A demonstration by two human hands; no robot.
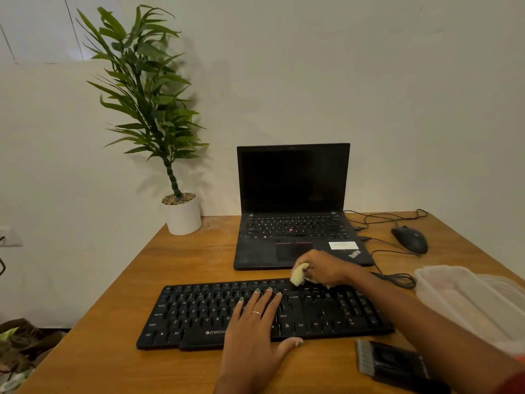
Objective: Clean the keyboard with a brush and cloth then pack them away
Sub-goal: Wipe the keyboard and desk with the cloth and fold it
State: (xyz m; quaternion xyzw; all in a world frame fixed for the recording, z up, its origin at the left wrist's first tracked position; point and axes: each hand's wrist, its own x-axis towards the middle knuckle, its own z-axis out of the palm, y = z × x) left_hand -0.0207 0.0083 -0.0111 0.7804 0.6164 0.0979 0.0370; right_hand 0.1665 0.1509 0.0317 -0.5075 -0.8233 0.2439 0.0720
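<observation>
A black keyboard point(264, 311) lies flat across the wooden counter point(199, 260), its long side facing the person. A bunched pale yellow cloth point(299, 274) sits at its far edge. A black brush point(397, 362) with grey bristles lies near its right front corner.

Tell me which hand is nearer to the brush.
The left. The left hand lies flat on the keyboard, beside the brush; the right hand holds the cloth further back.
</observation>
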